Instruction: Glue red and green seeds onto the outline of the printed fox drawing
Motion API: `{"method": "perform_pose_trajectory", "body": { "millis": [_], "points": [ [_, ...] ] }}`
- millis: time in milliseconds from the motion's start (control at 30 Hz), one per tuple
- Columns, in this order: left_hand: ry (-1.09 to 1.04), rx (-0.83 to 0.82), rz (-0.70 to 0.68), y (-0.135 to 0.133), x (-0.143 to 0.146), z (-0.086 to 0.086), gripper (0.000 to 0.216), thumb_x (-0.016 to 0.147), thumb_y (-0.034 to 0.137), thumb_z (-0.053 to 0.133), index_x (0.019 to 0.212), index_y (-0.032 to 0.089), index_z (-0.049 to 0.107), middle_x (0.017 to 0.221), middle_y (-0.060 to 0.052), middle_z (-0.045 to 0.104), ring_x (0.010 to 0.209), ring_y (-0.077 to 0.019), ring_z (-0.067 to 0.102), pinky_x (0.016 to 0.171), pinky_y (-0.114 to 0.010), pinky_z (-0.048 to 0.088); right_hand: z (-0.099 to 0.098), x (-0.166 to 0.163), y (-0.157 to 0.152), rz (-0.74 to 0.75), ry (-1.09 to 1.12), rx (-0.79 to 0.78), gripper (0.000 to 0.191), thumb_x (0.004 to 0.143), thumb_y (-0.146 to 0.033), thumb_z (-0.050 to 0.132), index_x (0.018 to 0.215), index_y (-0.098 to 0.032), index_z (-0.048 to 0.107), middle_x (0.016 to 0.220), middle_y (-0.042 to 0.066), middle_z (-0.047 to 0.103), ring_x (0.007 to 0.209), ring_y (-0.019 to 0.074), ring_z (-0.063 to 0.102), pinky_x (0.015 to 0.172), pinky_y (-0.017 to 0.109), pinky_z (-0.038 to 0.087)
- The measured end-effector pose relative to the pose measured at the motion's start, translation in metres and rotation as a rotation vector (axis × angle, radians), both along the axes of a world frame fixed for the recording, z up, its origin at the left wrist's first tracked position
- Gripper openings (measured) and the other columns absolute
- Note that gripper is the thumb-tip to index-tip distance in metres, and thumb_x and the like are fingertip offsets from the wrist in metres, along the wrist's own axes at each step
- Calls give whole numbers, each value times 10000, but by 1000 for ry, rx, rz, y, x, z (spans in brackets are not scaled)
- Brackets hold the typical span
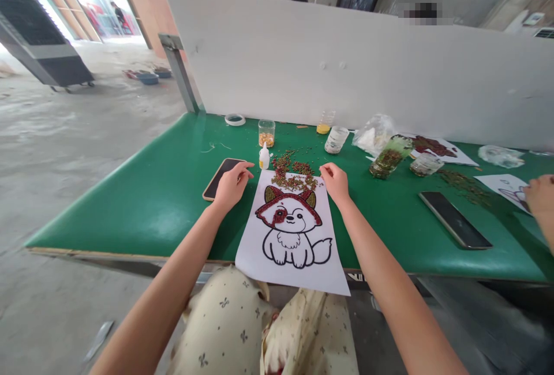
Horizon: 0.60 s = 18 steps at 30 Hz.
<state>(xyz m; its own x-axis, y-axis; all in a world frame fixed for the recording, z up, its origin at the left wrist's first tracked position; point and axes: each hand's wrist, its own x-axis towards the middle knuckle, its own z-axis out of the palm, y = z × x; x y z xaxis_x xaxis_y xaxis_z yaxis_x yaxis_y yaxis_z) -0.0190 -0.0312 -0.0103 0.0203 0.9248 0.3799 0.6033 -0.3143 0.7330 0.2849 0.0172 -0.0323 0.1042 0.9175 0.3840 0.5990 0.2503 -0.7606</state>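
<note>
A white sheet (255,248) printed with a fox outline lies in front of me, its lower end hanging past the table edge. Red and green seeds fill the fox's ears, upper head and one eye patch; loose seeds (283,166) are heaped across the sheet's top edge. My left hand (232,186) rests over a phone (215,183), index finger stretched out, near a white glue bottle (264,157); nothing shows in it. At the sheet's top right corner, my right hand (336,182) has fingertips pinched together; whatever is between them is too small to make out.
Behind the seeds stand a cup of yellow kernels (266,134) and a clear cup (336,140). To the right are a tipped jar of green seeds (390,157), a second phone (454,220) and another person's hand (541,193). A white panel (303,57) borders the green table (164,190).
</note>
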Motion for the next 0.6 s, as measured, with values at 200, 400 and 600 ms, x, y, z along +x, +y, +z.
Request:
{"method": "perform_pose_trajectory", "body": {
  "millis": [200, 400, 600],
  "points": [
    [-116, -43, -14, -2, 4, 6, 357, 704, 327, 660, 1030, 186, 623, 681, 4, 672, 668, -168, 614, 681, -280, 465, -1, 0, 1, 0, -26, 11, 258, 825, -409, 438, 724, -210, 568, 642, 28, 614, 633, 186, 569, 623, 284, 410],
    [-44, 54, 147, 0, 2, 7, 182, 765, 351, 608, 865, 200, 625, 489, 63, 457, 505, -126, 494, 587, -262, 406, 1, 0, 1, 11, -96, 68, 243, 841, -255, 371, 842, -200, 608, 786, 60, 642, 758, 210, 586, 710, 318, 437],
    [-108, 58, 142, -2, 3, 6, 188, 777, 296, 575, 931, 194, 611, 780, -9, 651, 603, -127, 623, 587, -236, 464, 6, -11, -8, 242, -329, 209, 383, 802, -87, 364, 1018, -195, 661, 1090, 104, 607, 1050, 236, 531, 920, 386, 429]
  ]
}}
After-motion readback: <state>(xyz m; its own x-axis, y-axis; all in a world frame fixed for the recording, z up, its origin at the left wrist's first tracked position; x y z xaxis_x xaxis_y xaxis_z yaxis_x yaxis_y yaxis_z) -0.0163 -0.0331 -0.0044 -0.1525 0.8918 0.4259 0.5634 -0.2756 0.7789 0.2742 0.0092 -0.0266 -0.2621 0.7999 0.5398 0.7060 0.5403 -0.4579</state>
